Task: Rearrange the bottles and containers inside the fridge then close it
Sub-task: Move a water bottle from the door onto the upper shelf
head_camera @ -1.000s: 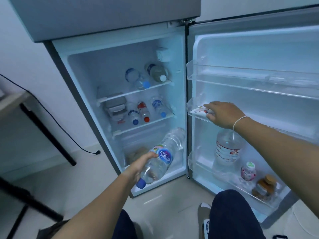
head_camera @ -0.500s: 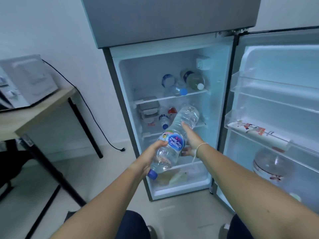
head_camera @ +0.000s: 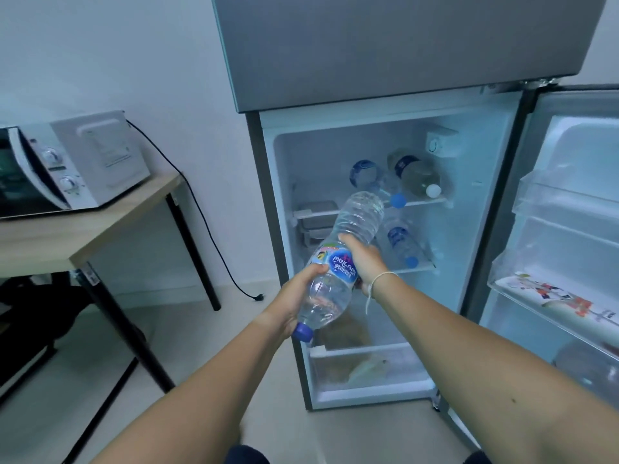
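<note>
— Clear plastic water bottle (head_camera: 338, 262), blue cap toward the person, held tilted in front of the open fridge (head_camera: 385, 105). Grip?

— Both hands. Left hand (head_camera: 294, 296) curls round the neck end; right hand (head_camera: 363, 259) wraps the middle beside the label.

— Shelves?

— Two bottles lying on the upper shelf (head_camera: 422, 204), one below, grey containers (head_camera: 316, 219) at left. Microwave (head_camera: 72, 162) on the bench (head_camera: 83, 236).

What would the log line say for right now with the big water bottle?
left hand: holds water bottle near cap | right hand: holds its middle | fridge: open
</note>
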A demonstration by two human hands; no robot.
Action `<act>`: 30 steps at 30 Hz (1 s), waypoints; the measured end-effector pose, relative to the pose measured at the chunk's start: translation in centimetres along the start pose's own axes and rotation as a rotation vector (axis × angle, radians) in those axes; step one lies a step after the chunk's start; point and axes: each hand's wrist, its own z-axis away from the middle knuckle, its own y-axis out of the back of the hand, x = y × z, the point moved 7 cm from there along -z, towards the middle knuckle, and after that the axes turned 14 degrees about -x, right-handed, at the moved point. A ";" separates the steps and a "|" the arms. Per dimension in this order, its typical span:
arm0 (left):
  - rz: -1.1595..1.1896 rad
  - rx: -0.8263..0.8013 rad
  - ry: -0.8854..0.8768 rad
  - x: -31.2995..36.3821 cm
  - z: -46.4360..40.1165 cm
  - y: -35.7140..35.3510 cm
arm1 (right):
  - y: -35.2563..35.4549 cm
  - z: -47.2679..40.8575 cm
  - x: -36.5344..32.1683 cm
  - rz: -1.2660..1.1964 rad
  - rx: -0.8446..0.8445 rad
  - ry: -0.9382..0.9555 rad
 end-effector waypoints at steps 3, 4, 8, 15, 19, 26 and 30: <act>-0.004 0.037 -0.038 1.6 -0.2 0.4 | -0.8 -0.8 -1.6 0.025 -0.019 0.029; -0.005 0.054 -0.047 2.0 -0.3 0.4 | -0.9 -1.2 -2.0 0.037 -0.023 0.036; 0.040 0.117 -0.069 3.3 -0.9 0.1 | -1.5 -2.4 -3.8 0.141 -0.060 0.027; 0.218 0.131 -0.054 5.4 -3.2 -0.8 | -2.6 -4.5 -6.5 0.210 -0.136 0.041; 0.347 0.148 -0.065 7.0 -4.9 -0.4 | -3.1 -5.9 -7.3 0.229 -0.159 0.060; 0.364 0.196 -0.048 7.9 -8.4 2.1 | -3.1 -8.1 -6.4 0.096 -0.208 0.065; 0.326 0.209 -0.015 8.2 -9.9 2.7 | -3.0 -9.1 -6.3 0.055 -0.183 0.095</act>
